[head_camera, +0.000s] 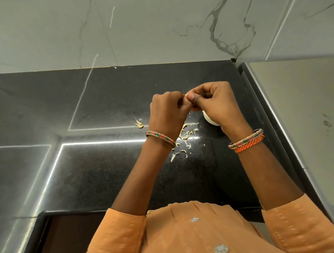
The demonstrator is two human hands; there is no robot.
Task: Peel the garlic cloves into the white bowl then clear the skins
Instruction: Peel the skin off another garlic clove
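Above the black counter, my left hand [166,110] and my right hand [214,103] meet, fingers curled. Between their fingertips they pinch a garlic clove [186,95], of which only a small pale tip shows. The white bowl [210,119] sits on the counter under my right hand, mostly hidden by the wrist. Loose garlic skins [185,140] lie scattered on the counter between my forearms. Another small piece of skin [138,123] lies to the left of my left hand.
The black granite counter [106,167] runs to a grey marble wall [158,27] at the back. A raised steel-grey surface [299,111] borders the counter on the right. The counter's front edge [74,211] is near my body.
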